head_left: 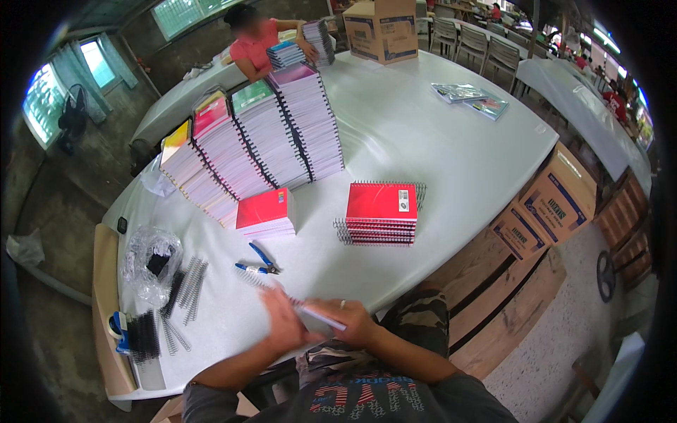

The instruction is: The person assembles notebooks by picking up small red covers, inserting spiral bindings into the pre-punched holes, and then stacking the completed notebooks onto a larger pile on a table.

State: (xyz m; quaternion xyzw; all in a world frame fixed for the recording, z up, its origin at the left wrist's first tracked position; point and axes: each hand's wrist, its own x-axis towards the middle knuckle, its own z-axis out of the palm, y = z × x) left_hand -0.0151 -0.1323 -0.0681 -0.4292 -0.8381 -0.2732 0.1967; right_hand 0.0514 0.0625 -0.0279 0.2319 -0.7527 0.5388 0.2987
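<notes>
Near the table's front edge, my right hand grips a thin notebook, its spine edge turned up. A wire spiral coil sticks out past the far left end of that spine. My left hand lies along the notebook's left side at the coil; motion smears its fingers. Blue-handled cutting pliers rest just beyond the coil. Farther off stand a stack of red notebooks with coils and a smaller pile of red-covered page blocks.
Tall stacks of bound books stand at the back left. Loose coils, a plastic bag and a blue tape dispenser lie left. Cardboard boxes stand right of the table. A person handles books across it.
</notes>
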